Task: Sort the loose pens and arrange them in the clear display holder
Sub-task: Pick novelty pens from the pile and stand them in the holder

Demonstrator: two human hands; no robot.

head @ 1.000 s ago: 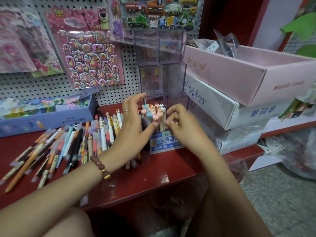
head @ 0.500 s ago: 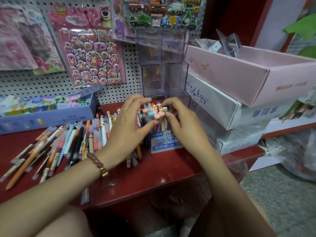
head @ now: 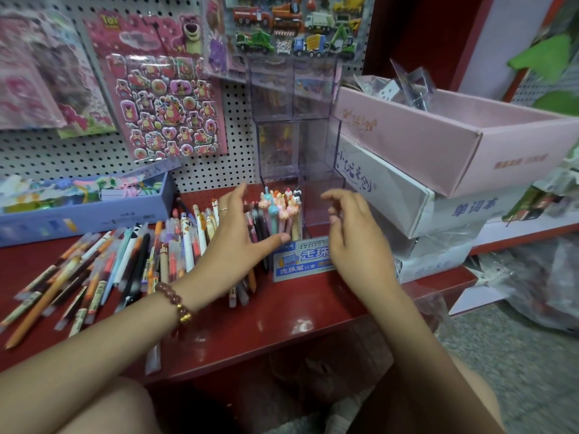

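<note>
loose pens point(head: 131, 261) lay spread on red shelf point(head: 282, 314) | left hand point(head: 238, 242) open, thumb seemingly touching animal-topped pens point(head: 280, 211) | these stood upright in clear display holder point(head: 322, 198), front compartment | right hand point(head: 354, 233) loosely curled, empty, beside holder

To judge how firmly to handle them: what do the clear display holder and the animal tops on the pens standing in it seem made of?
Display holder: rigid clear plastic, probably acrylic; glossy, the pegboard shows through its walls. Animal tops: moulded pastel figures, matte, perhaps soft rubber or plastic; too small to tell which.
</note>
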